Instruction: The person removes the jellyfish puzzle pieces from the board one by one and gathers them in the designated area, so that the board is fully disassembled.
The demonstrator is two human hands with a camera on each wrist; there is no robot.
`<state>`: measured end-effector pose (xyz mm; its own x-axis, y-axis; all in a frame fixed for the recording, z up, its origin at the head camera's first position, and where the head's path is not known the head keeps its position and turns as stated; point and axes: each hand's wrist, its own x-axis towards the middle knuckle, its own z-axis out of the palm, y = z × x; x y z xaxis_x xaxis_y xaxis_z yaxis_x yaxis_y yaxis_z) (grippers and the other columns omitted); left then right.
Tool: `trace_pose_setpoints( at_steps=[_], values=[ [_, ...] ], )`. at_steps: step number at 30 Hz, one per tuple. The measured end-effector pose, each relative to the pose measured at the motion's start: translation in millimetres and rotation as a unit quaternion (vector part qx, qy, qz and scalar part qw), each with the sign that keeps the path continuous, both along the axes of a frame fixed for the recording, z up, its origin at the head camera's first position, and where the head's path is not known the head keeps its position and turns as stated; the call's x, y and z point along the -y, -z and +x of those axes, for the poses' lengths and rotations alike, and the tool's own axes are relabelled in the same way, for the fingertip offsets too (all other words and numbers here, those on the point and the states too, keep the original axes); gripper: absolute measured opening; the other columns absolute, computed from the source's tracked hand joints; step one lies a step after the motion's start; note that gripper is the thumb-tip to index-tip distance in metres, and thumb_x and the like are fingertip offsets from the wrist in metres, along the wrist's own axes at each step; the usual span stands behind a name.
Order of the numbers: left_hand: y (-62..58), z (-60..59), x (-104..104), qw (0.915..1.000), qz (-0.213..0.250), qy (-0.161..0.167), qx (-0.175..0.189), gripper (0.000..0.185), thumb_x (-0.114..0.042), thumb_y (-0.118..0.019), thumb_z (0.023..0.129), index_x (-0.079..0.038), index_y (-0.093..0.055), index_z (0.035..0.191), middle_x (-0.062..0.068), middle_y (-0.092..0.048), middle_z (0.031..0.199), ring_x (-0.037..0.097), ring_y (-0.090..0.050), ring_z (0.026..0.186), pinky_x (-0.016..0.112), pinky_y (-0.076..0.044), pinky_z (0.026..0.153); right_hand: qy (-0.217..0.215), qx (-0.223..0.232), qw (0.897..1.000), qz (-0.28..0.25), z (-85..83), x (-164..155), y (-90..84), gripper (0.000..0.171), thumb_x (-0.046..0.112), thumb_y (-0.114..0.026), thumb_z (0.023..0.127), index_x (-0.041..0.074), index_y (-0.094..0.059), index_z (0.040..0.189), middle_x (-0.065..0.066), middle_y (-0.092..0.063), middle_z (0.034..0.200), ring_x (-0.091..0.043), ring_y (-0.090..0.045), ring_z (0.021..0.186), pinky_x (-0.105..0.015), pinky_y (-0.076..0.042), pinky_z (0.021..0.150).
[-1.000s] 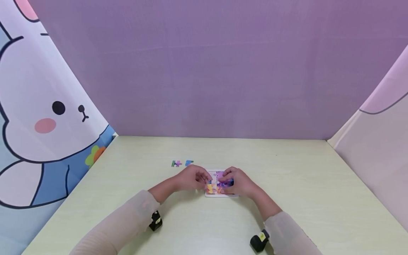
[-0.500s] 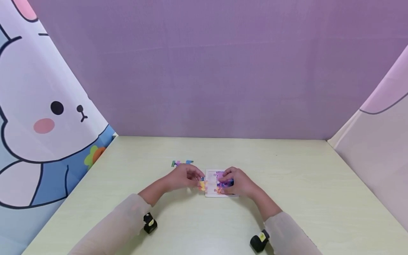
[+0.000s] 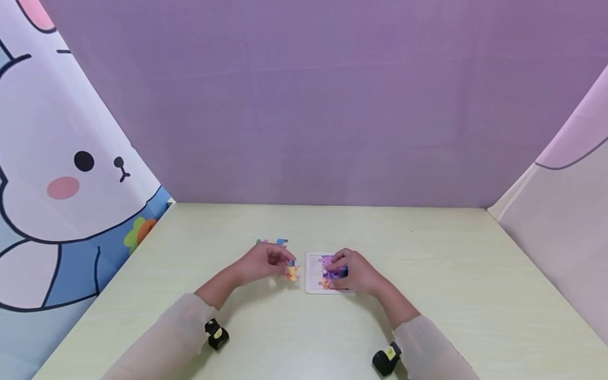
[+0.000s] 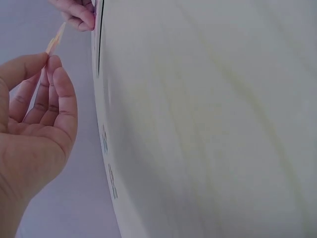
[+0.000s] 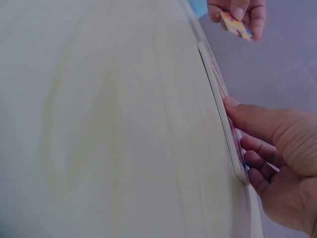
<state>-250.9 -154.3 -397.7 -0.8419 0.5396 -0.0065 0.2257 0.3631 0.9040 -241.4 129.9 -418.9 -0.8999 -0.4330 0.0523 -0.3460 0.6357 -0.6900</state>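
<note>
Here's a little puzzle piece point(image 3: 292, 273), mostly yellow and orange with a touch of blue, up in the air just left of the tray, and the left hand point(image 3: 264, 260) has it pinched between thumb and fingertip; the left-wrist view catches it almost edge-on. Right beside it sits the white tray point(image 3: 313, 291), flat on the table, its left side showing bare, pale backing while purple and orange seated pieces point(image 3: 337, 274) fill what I can see of the right. The right hand point(image 3: 357, 272) holds that side, thumb at the near part, fingers curled over the far part and covering some of the picture. So the step in hand, I'd say, is lifting pieces out one by one, with the right hand as anchor. Next seems to call for the left hand to keep that light pinch, lay this one flat by the loose ones, then let go. Those are beyond the left hand: a blue loose piece point(image 3: 282, 242) and a green-and-pink loose piece point(image 3: 262, 241), partly hidden behind the knuckles. Farther out there's just pale table point(image 3: 304, 338), a black wrist camera point(image 3: 217, 335) hanging under the left sleeve, and purple cloth point(image 3: 332, 105) behind it all.
</note>
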Motion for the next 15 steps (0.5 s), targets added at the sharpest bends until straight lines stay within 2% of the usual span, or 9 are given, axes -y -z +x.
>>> trace_pose_setpoints(
  at_steps=[9,15],
  values=[
    [-5.2,2.7,13,0.9994,0.006,-0.031,0.017,0.024,0.001,-0.066,0.088,0.000,-0.069,0.113,0.007,-0.065,0.103,0.021,-0.062,0.085,0.033,-0.055,0.074,-0.007,-0.007,1.000,0.003,-1.4,-1,1.5,0.037,0.012,-0.086,0.073,0.005,-0.075,0.108,-0.005,-0.059,0.117,-0.033,-0.051,0.117,-0.051,-0.036,0.105],
    [-7.9,3.3,24,0.9989,0.028,-0.035,0.016,0.027,0.001,-0.066,0.089,0.005,-0.066,0.116,0.010,-0.066,0.101,0.022,-0.062,0.085,0.038,-0.056,0.076,-0.008,-0.009,1.000,0.004,-1.7,-1,1.4,0.037,0.012,-0.086,0.074,0.005,-0.075,0.109,-0.004,-0.059,0.115,-0.032,-0.051,0.116,-0.050,-0.036,0.104]
  ],
)
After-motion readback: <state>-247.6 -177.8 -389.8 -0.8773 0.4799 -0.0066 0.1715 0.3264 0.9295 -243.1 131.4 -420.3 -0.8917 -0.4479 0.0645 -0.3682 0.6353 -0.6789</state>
